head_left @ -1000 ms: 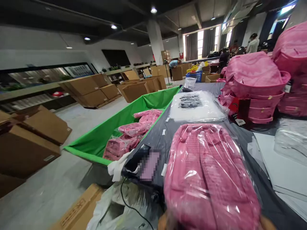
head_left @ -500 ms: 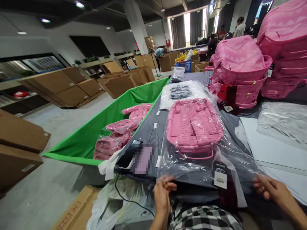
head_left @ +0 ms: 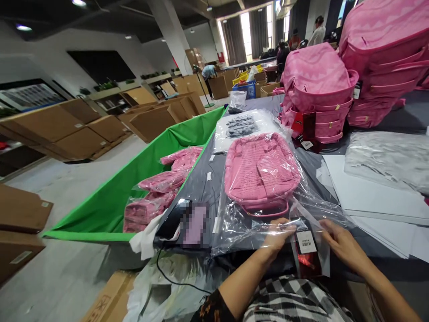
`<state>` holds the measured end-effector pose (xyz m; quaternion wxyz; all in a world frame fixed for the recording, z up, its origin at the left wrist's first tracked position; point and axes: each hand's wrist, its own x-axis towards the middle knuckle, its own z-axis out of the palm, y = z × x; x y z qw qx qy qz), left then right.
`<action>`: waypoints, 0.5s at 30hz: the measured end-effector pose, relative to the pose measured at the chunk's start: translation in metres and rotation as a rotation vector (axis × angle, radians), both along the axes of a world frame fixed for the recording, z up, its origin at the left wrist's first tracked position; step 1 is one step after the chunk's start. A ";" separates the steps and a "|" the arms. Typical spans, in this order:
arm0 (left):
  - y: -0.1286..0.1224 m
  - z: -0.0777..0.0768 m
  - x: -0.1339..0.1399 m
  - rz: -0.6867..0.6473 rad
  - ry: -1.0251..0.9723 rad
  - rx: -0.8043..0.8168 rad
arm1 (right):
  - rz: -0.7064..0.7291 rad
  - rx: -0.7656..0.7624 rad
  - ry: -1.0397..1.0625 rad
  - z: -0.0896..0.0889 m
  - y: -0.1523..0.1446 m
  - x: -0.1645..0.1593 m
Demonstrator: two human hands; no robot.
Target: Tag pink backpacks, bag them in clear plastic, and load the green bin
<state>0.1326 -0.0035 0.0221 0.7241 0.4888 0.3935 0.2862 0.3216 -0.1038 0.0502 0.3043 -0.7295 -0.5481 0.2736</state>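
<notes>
A pink backpack (head_left: 263,172) lies flat inside a clear plastic bag (head_left: 234,232), whose near end spreads towards me. A dark red hang tag (head_left: 306,250) with a white barcode label and a whitish translucent strip hangs over the table's front edge. My left hand (head_left: 279,235) is closed at the tag's upper left edge, partly behind shiny film. Across from it, my right hand (head_left: 337,237) pinches the film and translucent strip on the tag's right side. The fingertips of both hands are partly hidden.
Pink backpacks (head_left: 318,89) are stacked at the back right. White sheets (head_left: 362,188) and folded plastic (head_left: 385,156) lie to the right. A green fabric bin (head_left: 97,210) with bagged pink items stands left, beside a phone (head_left: 174,219) and cable. Some people work far behind.
Both hands have left the outer corners of the bag's near end and come together at the hang tag. The tag has lifted and tilted slightly. The camera view has shifted a little right.
</notes>
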 end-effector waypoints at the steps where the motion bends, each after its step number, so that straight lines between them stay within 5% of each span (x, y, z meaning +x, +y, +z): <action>1: -0.003 0.001 -0.002 -0.004 -0.013 -0.019 | 0.040 -0.022 0.124 0.005 -0.002 0.001; 4: -0.010 -0.003 -0.003 0.011 -0.033 -0.086 | 0.007 -0.097 0.366 0.012 -0.005 -0.005; 7: -0.013 -0.012 0.000 0.004 0.049 -0.014 | -0.063 -0.106 0.376 0.004 -0.006 -0.012; 10: -0.010 -0.010 -0.006 -0.110 0.290 0.282 | -0.085 -0.078 0.231 -0.011 -0.013 -0.016; 13: -0.005 0.011 -0.016 -0.228 0.599 0.708 | -0.133 0.019 0.027 -0.022 -0.029 -0.020; 15: 0.000 0.030 -0.014 -0.371 0.609 1.022 | -0.159 0.109 -0.102 -0.024 -0.043 -0.024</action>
